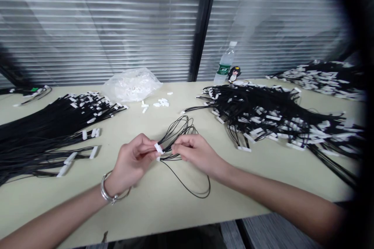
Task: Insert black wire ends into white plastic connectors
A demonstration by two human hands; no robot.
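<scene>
Near the middle of the table, my left hand (133,160) pinches a white connector (158,148) between thumb and fingers. Thin black wires (179,126) run from the connector and loop up and to the right. Close beside it on the right, my right hand (194,151) has its thumb and fingers pressed together on the black wires, though its fingertips partly hide what they grip. A second white connector end shows just under my left fingertips. One long wire loop (188,190) hangs toward the table's front. A silver bracelet (109,192) circles my left wrist.
Bundled black cables with white connectors (58,114) lie at left. A larger cable pile (263,113) lies at right, another (321,78) behind it. At the back are a plastic bag (133,85), loose white connectors (161,102), a bottle (224,64) and a penguin-like figurine (234,74).
</scene>
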